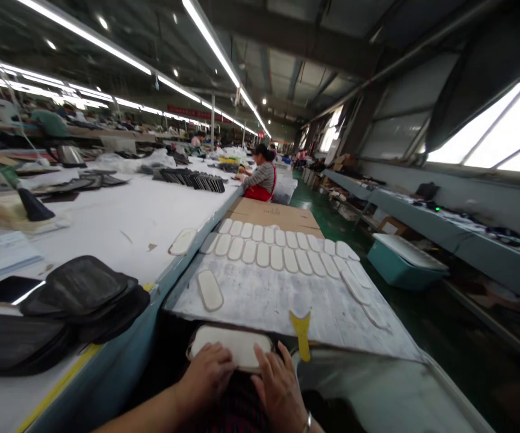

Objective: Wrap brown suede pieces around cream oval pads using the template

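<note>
Low in the head view, close to my body, lies a white oval pad (237, 344) with a dark rim showing along its left end. My left hand (210, 374) has curled fingers closed on its near edge; the thumb is hidden. With fingers stretched out and apart, my right hand (280, 380) rests on the pad's right end. Just beyond, a loose white oval piece (210, 290) lies on the whitish board (260, 297). A yellow fork-ended tool (302, 334) sits at the board's near edge, right of my right hand.
Rows of white oval pieces (263, 254) cover the board's far part, before a cardboard sheet (273, 215). Dark pads (86, 285) and a phone (7, 290) lie on the left table (120, 222). A person (262, 174) works beyond; a teal bin (399, 264) stands right.
</note>
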